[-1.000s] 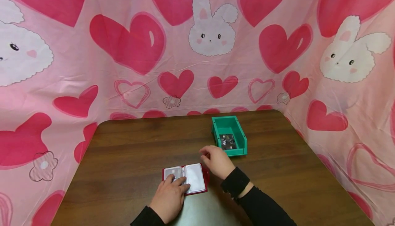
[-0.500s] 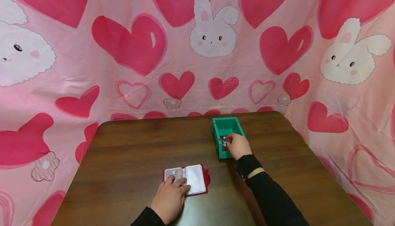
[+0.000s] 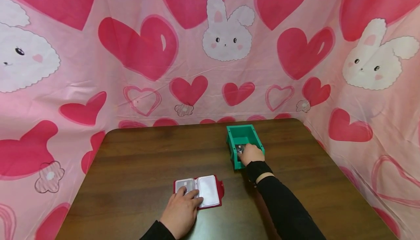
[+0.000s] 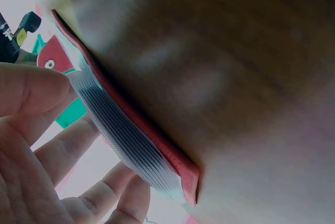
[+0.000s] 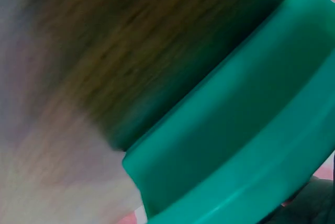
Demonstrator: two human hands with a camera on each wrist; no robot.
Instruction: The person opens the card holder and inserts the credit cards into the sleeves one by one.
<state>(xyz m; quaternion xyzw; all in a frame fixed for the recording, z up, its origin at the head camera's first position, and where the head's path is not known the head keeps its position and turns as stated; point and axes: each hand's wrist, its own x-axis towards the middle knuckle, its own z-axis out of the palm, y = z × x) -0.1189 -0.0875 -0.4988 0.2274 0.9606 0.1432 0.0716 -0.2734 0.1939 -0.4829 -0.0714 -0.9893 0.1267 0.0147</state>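
A small red card holder (image 3: 208,191) lies spread on the table, its clear plastic sleeves facing up. My left hand (image 3: 181,210) rests on its left page with the fingers apart; in the left wrist view the thumb (image 4: 34,89) touches the edge of the stacked sleeves (image 4: 125,135). Inside the green bin (image 3: 240,127) lies a black card (image 3: 240,148) with white print. My right hand (image 3: 252,154) reaches into the bin at that card and covers part of it. Its fingertips are hidden, and the right wrist view has only the bin's wall (image 5: 235,130).
The brown wooden table (image 3: 157,152) has rounded far corners. Pink cloth (image 3: 183,65) with hearts and rabbits hangs behind it and along both sides. A red snap tab (image 3: 221,189) sticks out from the holder's right edge.
My right hand has gone from beside the holder, up and to the right, into the green bin, and lately lower over the card. My left hand has stayed on the holder.
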